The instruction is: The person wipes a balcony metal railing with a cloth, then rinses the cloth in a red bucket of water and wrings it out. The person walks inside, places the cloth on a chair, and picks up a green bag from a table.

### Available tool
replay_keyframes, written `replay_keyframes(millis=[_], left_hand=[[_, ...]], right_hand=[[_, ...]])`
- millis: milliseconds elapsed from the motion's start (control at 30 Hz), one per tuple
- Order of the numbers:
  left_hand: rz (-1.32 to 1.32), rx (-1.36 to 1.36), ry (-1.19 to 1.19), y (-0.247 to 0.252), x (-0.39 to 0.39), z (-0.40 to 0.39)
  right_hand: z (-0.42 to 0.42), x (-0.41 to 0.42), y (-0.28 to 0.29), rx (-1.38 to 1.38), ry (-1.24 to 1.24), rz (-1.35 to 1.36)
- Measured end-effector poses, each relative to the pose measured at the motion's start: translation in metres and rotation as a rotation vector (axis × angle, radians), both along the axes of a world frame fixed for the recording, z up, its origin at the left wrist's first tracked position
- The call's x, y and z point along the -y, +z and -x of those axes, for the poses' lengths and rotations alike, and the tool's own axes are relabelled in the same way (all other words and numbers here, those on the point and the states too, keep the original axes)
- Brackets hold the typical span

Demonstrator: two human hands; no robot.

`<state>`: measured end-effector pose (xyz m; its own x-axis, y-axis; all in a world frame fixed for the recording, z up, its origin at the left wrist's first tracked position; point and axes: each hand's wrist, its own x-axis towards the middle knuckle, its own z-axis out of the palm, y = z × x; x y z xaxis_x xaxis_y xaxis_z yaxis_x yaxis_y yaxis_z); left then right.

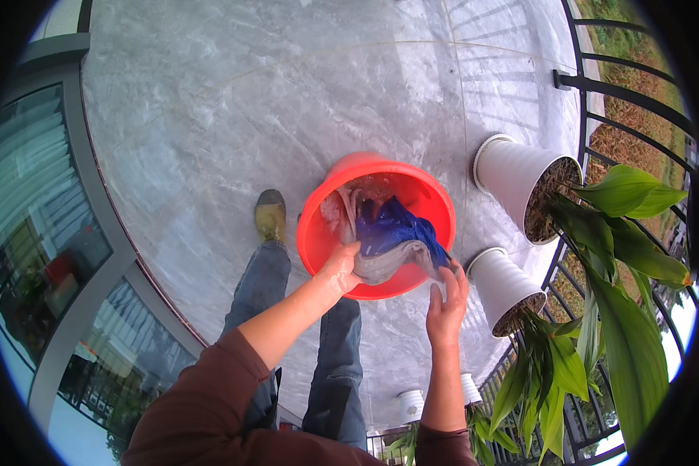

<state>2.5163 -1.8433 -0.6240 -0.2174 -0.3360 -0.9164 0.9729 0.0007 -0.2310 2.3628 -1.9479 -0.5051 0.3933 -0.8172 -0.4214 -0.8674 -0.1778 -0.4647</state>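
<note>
A red plastic basin (378,169) stands on the floor before me, with soapy suds inside. Over and in it hangs a wet blue and grey cloth garment (393,233). At the basin's near left rim, my left hand (342,268) grips the garment's grey edge. My right hand (449,297), raised beside the basin's near right rim, pinches the other end of the garment between fingertips and thumb. The part of the cloth deep in the basin is partly hidden by its upper folds.
Two white pots (515,180) with large-leaved plants stand to the right, by a black metal railing (635,99). Smaller white pots (410,406) are further down. Glass doors with a grey frame (70,145) run along the left. My shoe (270,216) is left of the basin on grey marbled flooring.
</note>
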Motion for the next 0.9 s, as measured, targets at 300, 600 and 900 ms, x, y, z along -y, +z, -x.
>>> replay_keyframes(millis=[300,600,900], left_hand=[[-0.113,0.895,-0.771,0.068,-0.005,0.009],[0.114,1.603,-1.658,0.149,-0.012,0.007],[0.356,1.246,-0.796,0.240,-0.026,-0.027]], right_hand=[[-0.032,-0.076,-0.004,0.785,-1.234,-1.391],[-0.064,-0.108,0.001,1.157,-1.491,-1.618],[-0.061,-0.096,0.064,1.235,-1.782,-1.394]])
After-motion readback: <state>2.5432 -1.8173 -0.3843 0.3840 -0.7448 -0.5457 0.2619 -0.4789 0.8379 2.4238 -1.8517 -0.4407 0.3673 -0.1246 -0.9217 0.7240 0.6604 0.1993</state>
